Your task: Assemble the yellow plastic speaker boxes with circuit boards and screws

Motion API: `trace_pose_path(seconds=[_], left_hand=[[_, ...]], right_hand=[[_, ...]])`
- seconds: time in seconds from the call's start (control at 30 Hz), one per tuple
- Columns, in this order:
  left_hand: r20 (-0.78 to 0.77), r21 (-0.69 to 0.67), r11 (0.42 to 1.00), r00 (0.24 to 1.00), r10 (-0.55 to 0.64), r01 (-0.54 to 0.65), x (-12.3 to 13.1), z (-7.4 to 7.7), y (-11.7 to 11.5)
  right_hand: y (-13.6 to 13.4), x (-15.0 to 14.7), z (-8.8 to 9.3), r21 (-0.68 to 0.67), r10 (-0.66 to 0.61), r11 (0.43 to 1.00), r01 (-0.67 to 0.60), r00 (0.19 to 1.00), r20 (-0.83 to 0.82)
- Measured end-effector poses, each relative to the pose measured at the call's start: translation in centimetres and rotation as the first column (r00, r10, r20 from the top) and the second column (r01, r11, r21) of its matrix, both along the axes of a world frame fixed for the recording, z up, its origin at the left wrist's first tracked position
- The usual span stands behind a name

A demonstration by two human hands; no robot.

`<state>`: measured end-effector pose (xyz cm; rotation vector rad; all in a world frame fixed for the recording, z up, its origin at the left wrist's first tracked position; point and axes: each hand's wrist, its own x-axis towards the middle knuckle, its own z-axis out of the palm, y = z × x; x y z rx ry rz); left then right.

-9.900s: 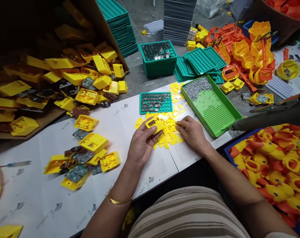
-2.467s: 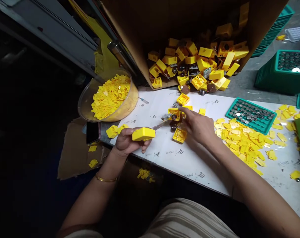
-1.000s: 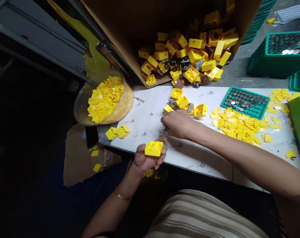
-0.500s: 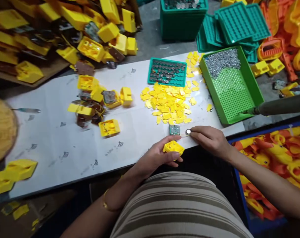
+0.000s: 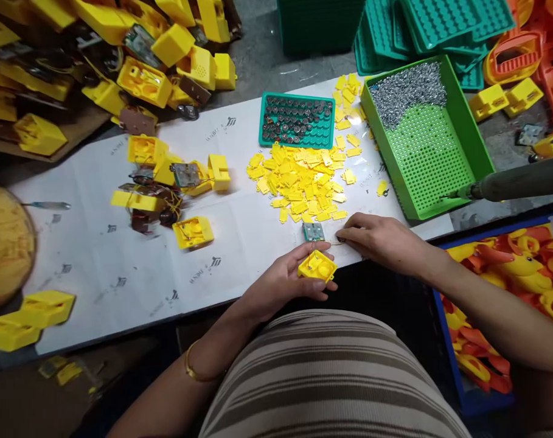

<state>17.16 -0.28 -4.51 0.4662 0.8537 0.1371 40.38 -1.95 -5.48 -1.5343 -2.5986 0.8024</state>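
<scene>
My left hand is closed around a small yellow plastic housing, its hollow side facing up, with thin wires inside. Just beyond those fingers lies a small green circuit board, which appears wired to the housing. To the right, my right hand pinches a small round disc at its fingertips; only its dark edge shows. A thin wire runs from the disc toward the left hand. Loose yellow flat pieces are heaped on the white sheet beyond both hands.
Behind the heap lies a teal tray of dark round parts. A green basket holding screws stands right, with a screwdriver-like tool over it. Wired yellow housings lie left. A blue bin of duck-shaped parts is at lower right.
The housing in my left hand has tipped so its hollow shows more. My right hand has turned the disc, whose pale face is now out of sight. The camera view has shifted slightly.
</scene>
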Motion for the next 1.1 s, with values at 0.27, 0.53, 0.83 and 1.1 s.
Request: trace_pose_path(seconds=[0.27,0.53,0.83,1.1], left_hand=[[-0.037,0.092,0.996,0.999,0.014,-0.011,0.8,-0.6,0.1],[-0.119,0.186,0.98,0.992,-0.052,0.073,1.3,-0.4,0.6],[-0.089,0.337,0.938,0.989,0.115,-0.079,2.2,-1.4,0.4],[-0.067,0.386,0.916,0.987,0.148,-0.111,3.2,-1.7,0.0]], right_hand=[[0.5,0.5,0.3,-0.012,0.007,1.0,-0.007,1.0,0.015],[1.1,0.5,0.3,-0.069,0.013,0.998,-0.016,0.999,-0.044],[-0.7,-0.4,-0.4,-0.25,-0.521,0.851,0.462,0.683,-0.511],[-0.7,-2.4,1.5,-0.059,-0.403,0.915,0.4,0.89,-0.213]])
